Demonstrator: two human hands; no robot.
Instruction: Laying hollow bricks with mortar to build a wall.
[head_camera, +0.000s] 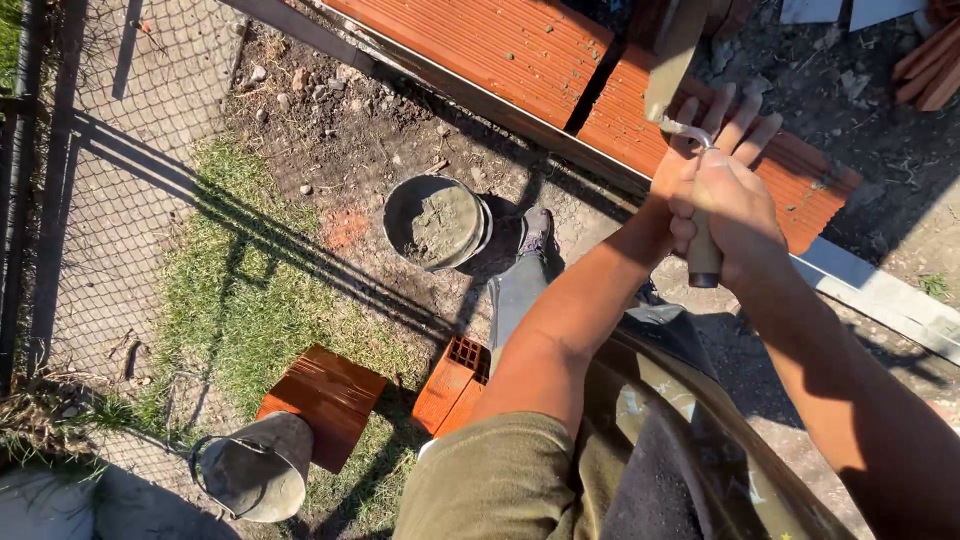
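Two orange ribbed blocks (480, 45) are lying end to end on the wall course, the nearer one (800, 180) sitting directly under the left hand's fingers. Beyond the fingertips a pale straight-edge rail (880, 295) is running along the block row. Well below both hands, down on the ground, a round tub of grey mortar (435, 222) is sitting, and farther from the fingers a loose brick (325, 400) and a metal bucket (255, 470) are resting on the grass. The left hand (715, 135) is spreading its fingers open, pressing flat on the block. The right hand (735, 215) is curling its fingers tightly around the wooden handle of a trowel (675, 55), whose blade is pointing away above the knuckles.
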